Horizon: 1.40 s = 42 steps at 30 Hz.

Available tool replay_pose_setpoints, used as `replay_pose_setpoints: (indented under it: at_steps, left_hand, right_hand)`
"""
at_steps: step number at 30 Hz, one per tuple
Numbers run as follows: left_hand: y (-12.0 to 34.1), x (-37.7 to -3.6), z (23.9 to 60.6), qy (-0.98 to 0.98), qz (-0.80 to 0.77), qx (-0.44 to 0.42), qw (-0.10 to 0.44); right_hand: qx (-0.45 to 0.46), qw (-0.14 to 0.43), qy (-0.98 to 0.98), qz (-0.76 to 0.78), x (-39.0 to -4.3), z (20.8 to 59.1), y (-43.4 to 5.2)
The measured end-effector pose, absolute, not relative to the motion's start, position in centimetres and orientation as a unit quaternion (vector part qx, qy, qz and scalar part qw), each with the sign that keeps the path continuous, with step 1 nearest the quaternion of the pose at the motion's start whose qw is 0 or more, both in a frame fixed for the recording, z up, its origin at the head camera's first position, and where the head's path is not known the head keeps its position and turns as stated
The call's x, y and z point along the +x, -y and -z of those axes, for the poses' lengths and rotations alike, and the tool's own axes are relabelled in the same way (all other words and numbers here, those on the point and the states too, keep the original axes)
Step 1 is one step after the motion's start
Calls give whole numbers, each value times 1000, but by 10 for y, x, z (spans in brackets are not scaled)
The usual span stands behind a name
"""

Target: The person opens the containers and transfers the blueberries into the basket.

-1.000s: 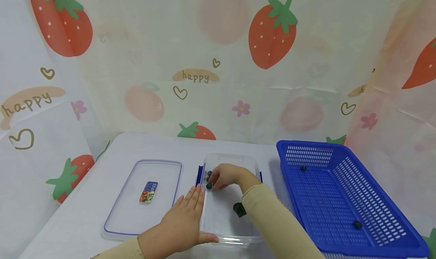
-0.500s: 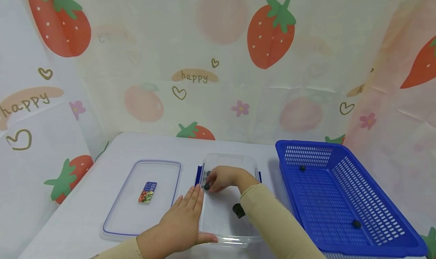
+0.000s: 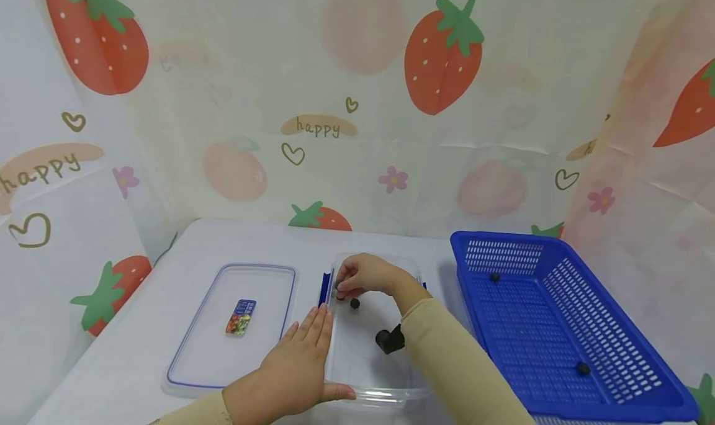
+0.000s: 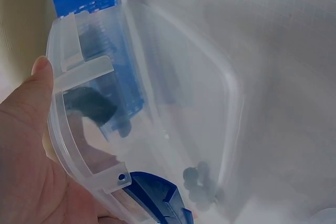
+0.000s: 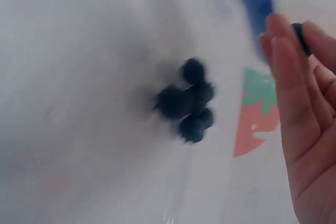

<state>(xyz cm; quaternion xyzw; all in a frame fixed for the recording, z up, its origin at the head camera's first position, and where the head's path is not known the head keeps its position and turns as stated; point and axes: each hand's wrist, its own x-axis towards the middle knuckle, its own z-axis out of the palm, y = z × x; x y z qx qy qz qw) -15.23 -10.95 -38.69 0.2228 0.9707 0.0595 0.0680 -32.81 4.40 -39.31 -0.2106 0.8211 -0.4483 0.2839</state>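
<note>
- my left hand (image 3: pixel 293 375) lies flat, fingers straight, against the near left corner of the clear plastic container (image 3: pixel 373 384); in the left wrist view the thumb (image 4: pixel 32 85) presses its rim.
- my right hand (image 3: pixel 363 273) hovers over the far left part of the container, fingers curled; the right wrist view shows a small dark berry (image 5: pixel 299 34) pinched at the fingertips (image 5: pixel 278 27).
- one loose dark berry (image 3: pixel 354 303) lies on the container floor just near of that hand; a cluster of berries (image 5: pixel 188 100) sits there too in the right wrist view.
- the clear lid (image 3: pixel 234 326) with a small sticker (image 3: pixel 241 316) lies flat just left of the container.
- the blue basket (image 3: pixel 570 326) stands to the right, with one berry (image 3: pixel 494 277) at its far end and another (image 3: pixel 583 368) at its near end.
- a black wrist camera mount (image 3: pixel 389 339) shows under my right sleeve.
</note>
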Motion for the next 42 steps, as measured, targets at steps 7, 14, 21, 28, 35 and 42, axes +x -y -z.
replay_pose_setpoints:
  at_steps: [7,14,21,28,35,42]
  left_hand:
    - [109,-153,388,-972,-57,216,70]
    - [109,-153,386,-972,-56,212,84]
    - [109,-152,385,-971,-49,220,77]
    - [109,-151,383,-971,-46,222,71]
    - [108,-151,385,-971,-50,221,71]
    - [108,-151,386,-972,-49,219,73]
  right_hand:
    - [-226,284,-791,492,-332,366,-65]
    - [-250,245,-794,496,-331,329,-98]
    - [-241,211,-799,509,-333,308,-135]
    - [-238,173,-792,535,-332,301,-177]
    - [-203,143,-806,537,-327,300,-224]
    - [-177,133,-824,522,-320,307,-271]
